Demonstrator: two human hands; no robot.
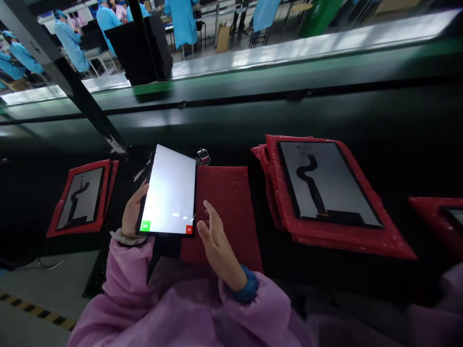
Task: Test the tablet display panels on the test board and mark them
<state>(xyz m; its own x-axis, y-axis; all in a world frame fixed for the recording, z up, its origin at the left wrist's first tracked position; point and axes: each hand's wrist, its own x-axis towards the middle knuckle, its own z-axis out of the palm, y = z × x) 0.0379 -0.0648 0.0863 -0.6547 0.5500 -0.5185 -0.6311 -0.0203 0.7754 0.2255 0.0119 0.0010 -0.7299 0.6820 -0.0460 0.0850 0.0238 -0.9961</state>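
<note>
My left hand (133, 210) is wrapped round the left edge of a tablet-like display (169, 193) with a lit white screen, a green square at its lower left and a red one at its lower right. Just off the display's right edge, my right hand (219, 243) has its fingers stretched out and holds nothing. Beneath both lies a red bubble-wrap sheet (231, 207) on the black table. A watch-like object (203, 156) sits at the sheet's top edge.
On the right, a panel (325, 180) rests on stacked red bags (347, 243). Another panel (81, 197) on red wrap (60, 212) lies at left. A slanted metal post (83, 103) rises at the back left. A pink sleeve (428, 323) shows at lower right.
</note>
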